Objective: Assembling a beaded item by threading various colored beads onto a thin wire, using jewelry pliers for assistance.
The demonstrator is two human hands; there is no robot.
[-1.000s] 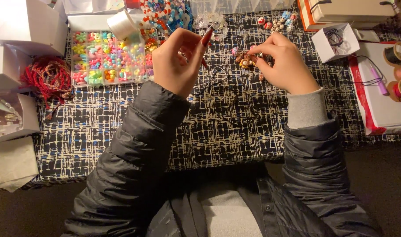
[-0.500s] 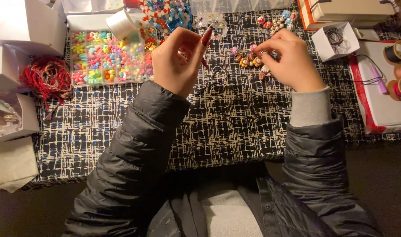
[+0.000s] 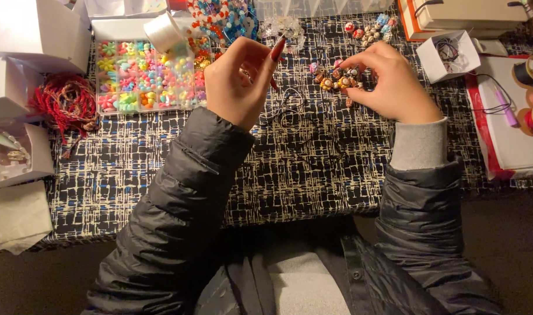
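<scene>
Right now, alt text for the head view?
Two hands work over a black patterned cloth: the right hand picks at a cluster of small beads, the left hand pinches a thin dark cord. A tray of colourful beads sits left.

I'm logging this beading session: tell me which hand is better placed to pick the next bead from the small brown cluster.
Probably the right hand: its fingertips already rest on the brown bead cluster. The left hand is raised beside it, apart from the beads, seemingly pinching the thin cord.
</scene>
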